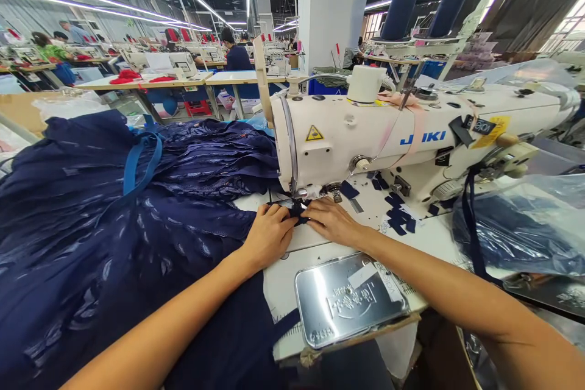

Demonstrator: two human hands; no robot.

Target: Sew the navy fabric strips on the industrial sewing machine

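Note:
A white sewing machine (338, 134) stands in front of me, its needle area low at the left end of the head. Just left of the needle, my left hand (270, 234) has its curled fingers pressed on dark navy fabric (299, 210). My right hand (333, 220) grips the same fabric from the right, fingertips close to the presser foot. The small part between the fingers is mostly hidden. A large bundle of pleated navy garments (114, 244) spreads over the left side, with a blue fabric tie (141, 161) around part of it.
Several small navy fabric pieces (400, 216) lie right of the needle. A metal tin lid (350, 298) sits at the table's front edge. Plastic-wrapped navy fabric (516, 228) is at the right. Two thread cones (400, 12) stand above; people work at machines behind.

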